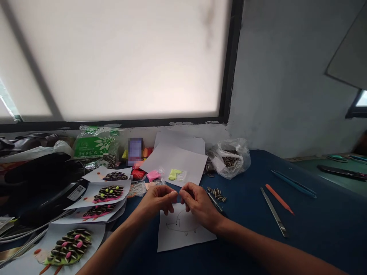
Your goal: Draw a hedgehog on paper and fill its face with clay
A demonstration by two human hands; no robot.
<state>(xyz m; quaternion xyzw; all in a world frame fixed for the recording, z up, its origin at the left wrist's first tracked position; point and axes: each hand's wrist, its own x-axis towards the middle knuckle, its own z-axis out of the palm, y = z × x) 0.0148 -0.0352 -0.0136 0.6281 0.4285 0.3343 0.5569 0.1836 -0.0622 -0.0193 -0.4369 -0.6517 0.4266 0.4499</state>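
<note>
My left hand point(160, 198) and my right hand point(197, 202) meet fingertip to fingertip over a sheet of paper point(169, 242). Each is closed in a pinch. Something small and pale may be at the left fingertips, too small to name; what the right fingers hold is hidden. On the paper is a pencil drawing of an animal with a pointed snout and a rounded back, partly covered by my right hand. Several striped sunflower seeds point(218, 194) and a dark pen point(215, 202) lie just beyond my right hand.
Finished seed-and-clay hedgehog pictures point(69, 246) overlap at left. Behind are yellow-green clay point(173, 175), pink clay point(153, 175), blank sheets point(186, 154), a clear bag of seeds point(231, 158) and a green seed packet point(94, 143). Blue tweezers point(294, 184), an orange tool point(279, 199) and a metal blade-like tool point(273, 212) lie right.
</note>
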